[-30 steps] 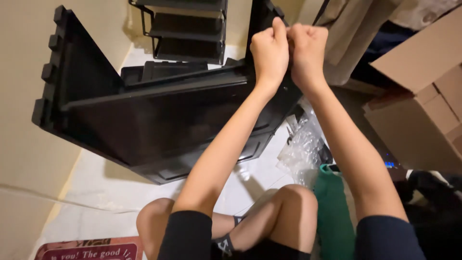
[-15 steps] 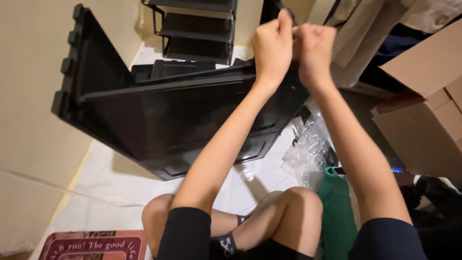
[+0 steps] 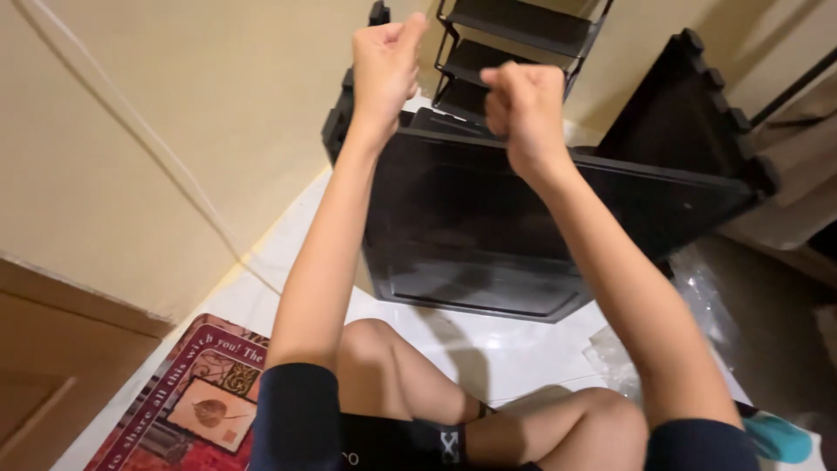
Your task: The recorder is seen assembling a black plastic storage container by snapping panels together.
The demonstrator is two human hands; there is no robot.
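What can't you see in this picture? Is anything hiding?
- Head view: whatever the left hand or right hand may hold is hidden inside the curled fingers.
- The black shelf rack is cut off by the top edge.
- The black panel is partly hidden by the right forearm.
- The red mat is cut off by the bottom edge.
- The clear plastic wrap is too blurred to show any contents.

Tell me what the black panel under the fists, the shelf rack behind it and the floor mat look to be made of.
Black panel: likely moulded plastic, semi-gloss; soft reflections, raised frame lines, notched edges.
Shelf rack: thin dark frame, probably metal tube; the shelves' material is unclear.
Floor mat: seems printed fabric or rubber, matte, flat on the floor; which of the two is unclear.
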